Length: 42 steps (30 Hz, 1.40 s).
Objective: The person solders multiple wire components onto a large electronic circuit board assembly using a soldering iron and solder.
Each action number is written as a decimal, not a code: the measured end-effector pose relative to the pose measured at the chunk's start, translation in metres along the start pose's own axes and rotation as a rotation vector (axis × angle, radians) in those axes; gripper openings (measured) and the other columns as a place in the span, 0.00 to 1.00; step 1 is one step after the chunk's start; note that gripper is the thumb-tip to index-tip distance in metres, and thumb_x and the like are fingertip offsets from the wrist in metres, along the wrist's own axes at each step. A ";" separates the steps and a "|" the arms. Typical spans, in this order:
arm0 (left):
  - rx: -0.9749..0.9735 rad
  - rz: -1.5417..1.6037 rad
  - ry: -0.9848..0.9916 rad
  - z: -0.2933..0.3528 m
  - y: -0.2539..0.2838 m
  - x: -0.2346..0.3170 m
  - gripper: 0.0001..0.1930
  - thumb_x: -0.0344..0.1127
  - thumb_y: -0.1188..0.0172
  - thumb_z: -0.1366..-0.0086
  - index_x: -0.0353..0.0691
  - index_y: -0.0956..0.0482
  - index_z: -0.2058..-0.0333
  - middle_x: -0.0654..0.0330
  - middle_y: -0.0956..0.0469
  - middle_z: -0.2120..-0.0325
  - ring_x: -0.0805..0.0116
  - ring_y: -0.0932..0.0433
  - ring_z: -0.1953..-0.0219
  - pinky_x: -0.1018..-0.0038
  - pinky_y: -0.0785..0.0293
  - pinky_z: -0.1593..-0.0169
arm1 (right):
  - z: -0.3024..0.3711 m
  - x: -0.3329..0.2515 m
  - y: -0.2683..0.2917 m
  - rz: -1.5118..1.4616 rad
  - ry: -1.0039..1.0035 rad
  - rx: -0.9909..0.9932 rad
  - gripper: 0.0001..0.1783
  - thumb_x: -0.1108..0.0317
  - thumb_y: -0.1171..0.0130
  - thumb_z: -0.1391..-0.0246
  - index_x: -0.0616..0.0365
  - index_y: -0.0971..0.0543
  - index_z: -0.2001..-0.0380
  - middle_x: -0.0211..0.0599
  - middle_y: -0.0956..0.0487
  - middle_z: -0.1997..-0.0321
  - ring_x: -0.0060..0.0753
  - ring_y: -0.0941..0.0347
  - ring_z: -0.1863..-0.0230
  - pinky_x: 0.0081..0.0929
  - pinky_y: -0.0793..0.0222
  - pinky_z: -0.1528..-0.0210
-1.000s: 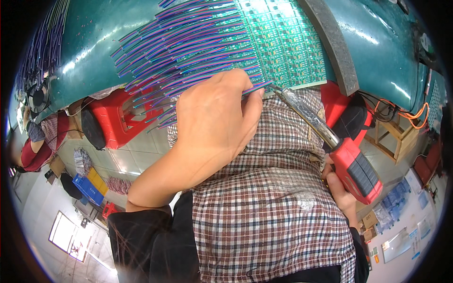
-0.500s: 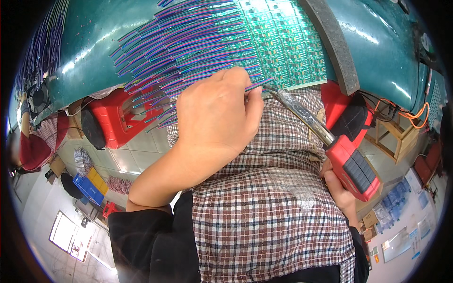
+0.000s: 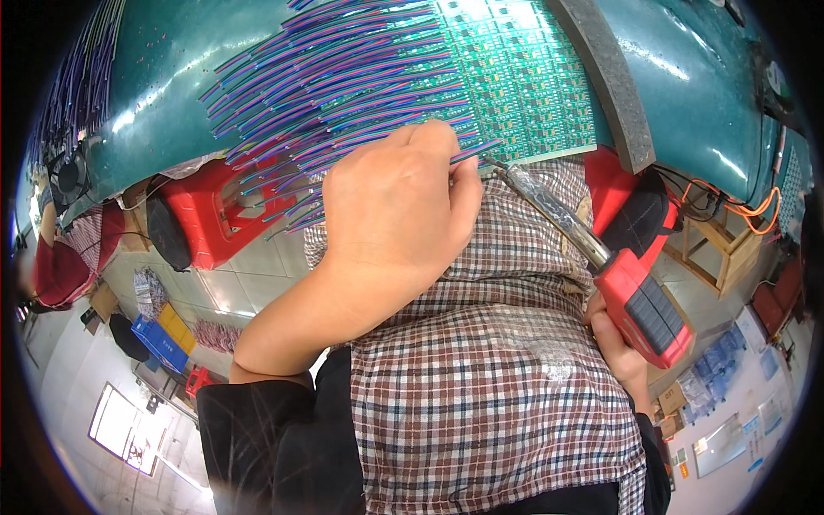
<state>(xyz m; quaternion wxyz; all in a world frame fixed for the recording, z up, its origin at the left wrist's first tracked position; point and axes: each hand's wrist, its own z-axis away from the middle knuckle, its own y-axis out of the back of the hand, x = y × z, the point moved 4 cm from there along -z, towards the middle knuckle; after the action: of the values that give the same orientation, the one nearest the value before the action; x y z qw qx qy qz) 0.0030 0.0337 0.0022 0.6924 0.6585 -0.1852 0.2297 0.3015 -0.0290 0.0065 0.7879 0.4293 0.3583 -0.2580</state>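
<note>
Between the thumb and fingers of my left hand (image 3: 390,197) is a thin multicoloured wire (image 3: 478,152), its end over the near edge of a green circuit board panel (image 3: 536,94). My right hand (image 3: 616,343) is wrapped round the red and black handle of a soldering iron (image 3: 558,210). The iron's tip points up and left, close to the wire end; whether they touch I cannot make out. Rows of blue, purple and pink wires (image 3: 343,77) reach leftward from the panel. My left fingertips are partly hidden behind the hand.
A dark grey bar (image 3: 605,81) lies along the panel's right side on the green worktop (image 3: 189,60). Red stools (image 3: 202,219) stand below the worktop. Another person's sleeve (image 3: 69,266) shows at far left. Orange cable (image 3: 760,210) hangs at the right.
My left hand has shifted very slightly to the right with the wire. The soldering iron has moved barely, a touch to the right and down.
</note>
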 end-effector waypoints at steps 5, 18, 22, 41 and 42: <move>-0.014 0.000 0.007 0.000 -0.001 0.000 0.12 0.35 0.31 0.37 0.39 0.23 0.75 0.58 0.21 0.80 0.61 0.19 0.79 0.66 0.28 0.74 | 0.003 -0.001 0.004 0.036 0.023 0.024 0.14 0.72 0.29 0.61 0.59 0.15 0.65 0.40 0.17 0.68 0.47 0.19 0.69 0.38 0.23 0.62; -0.039 -0.015 0.030 -0.001 -0.001 -0.002 0.11 0.36 0.30 0.38 0.39 0.21 0.73 0.60 0.18 0.77 0.63 0.17 0.77 0.67 0.24 0.72 | -0.002 -0.004 0.002 -0.009 0.053 -0.013 0.16 0.73 0.29 0.63 0.61 0.16 0.66 0.42 0.18 0.70 0.48 0.20 0.71 0.38 0.22 0.64; -0.048 -0.009 0.029 -0.001 -0.002 -0.002 0.10 0.36 0.29 0.38 0.39 0.21 0.73 0.60 0.17 0.76 0.64 0.17 0.77 0.68 0.24 0.72 | -0.003 -0.005 0.001 -0.013 0.046 -0.009 0.16 0.74 0.29 0.64 0.61 0.16 0.66 0.42 0.19 0.70 0.48 0.20 0.72 0.38 0.23 0.64; -0.141 0.034 0.009 -0.010 0.004 -0.004 0.10 0.35 0.28 0.40 0.38 0.20 0.72 0.60 0.17 0.76 0.67 0.16 0.75 0.71 0.23 0.70 | -0.001 -0.006 0.003 0.001 0.017 -0.022 0.16 0.73 0.29 0.63 0.62 0.16 0.65 0.42 0.17 0.68 0.48 0.18 0.69 0.37 0.21 0.62; -0.146 0.024 0.009 -0.010 0.004 -0.003 0.10 0.35 0.28 0.40 0.38 0.20 0.72 0.60 0.17 0.76 0.66 0.16 0.75 0.71 0.22 0.70 | -0.002 -0.007 0.002 0.001 0.017 -0.022 0.16 0.73 0.29 0.63 0.62 0.16 0.65 0.42 0.17 0.68 0.48 0.18 0.69 0.37 0.21 0.62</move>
<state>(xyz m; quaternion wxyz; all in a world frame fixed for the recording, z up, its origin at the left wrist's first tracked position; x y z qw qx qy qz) -0.0024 0.0433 0.0029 0.7365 0.6031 -0.2062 0.2266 0.2985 -0.0257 0.0123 0.7895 0.4232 0.3676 -0.2500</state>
